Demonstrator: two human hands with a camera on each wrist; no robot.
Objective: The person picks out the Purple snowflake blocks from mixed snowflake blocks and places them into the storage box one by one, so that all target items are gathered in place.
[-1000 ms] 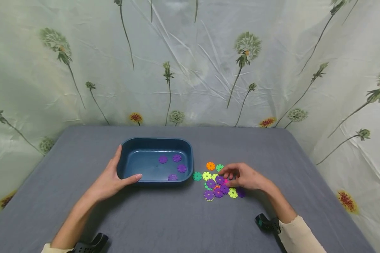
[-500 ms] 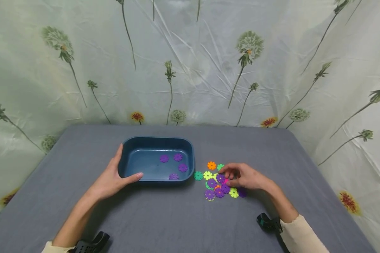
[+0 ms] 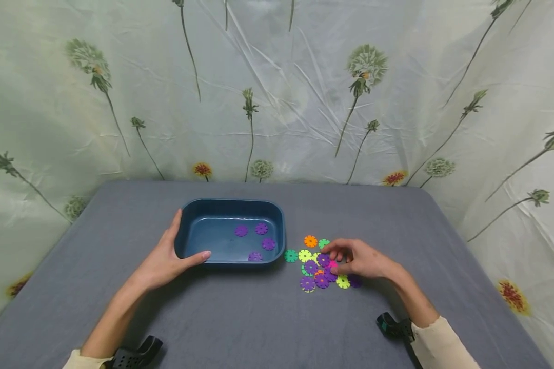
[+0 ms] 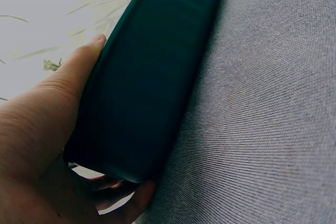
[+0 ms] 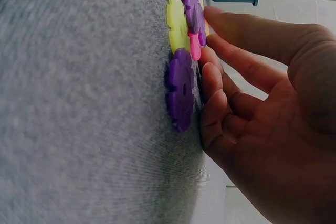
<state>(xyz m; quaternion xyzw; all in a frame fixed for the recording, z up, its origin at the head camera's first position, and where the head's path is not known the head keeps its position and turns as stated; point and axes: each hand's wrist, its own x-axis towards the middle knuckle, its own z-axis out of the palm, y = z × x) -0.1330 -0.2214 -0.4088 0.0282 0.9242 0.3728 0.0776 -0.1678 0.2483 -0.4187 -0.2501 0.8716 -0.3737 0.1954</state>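
My left hand (image 3: 163, 261) grips the left end of a dark blue rectangular tray (image 3: 231, 264). Its thumb lies on the front rim, and its other fingers curl round the end wall in the left wrist view. Inside the tray are several purple interlocking discs (image 3: 241, 230) with notched edges. My right hand (image 3: 362, 260) is low over a loose pile of such discs on the table. Thumb and index finger are apart, their tips right at a purple disc (image 3: 330, 275) and a pink disc (image 3: 334, 265). The remaining fingers are loosely curled against the table in the right wrist view.
The pile lies close to the tray's right side, with a teal disc (image 3: 291, 256) nearest it. An orange disc (image 3: 311, 241) sits at the back, yellow-green discs (image 3: 343, 282) among the purple ones. Grey cloth covers the table (image 3: 240, 323); a flowered curtain (image 3: 300, 118) hangs behind.
The whole scene has shifted slightly rightward in the head view. Both hands, the tray and the pile keep their places relative to one another.
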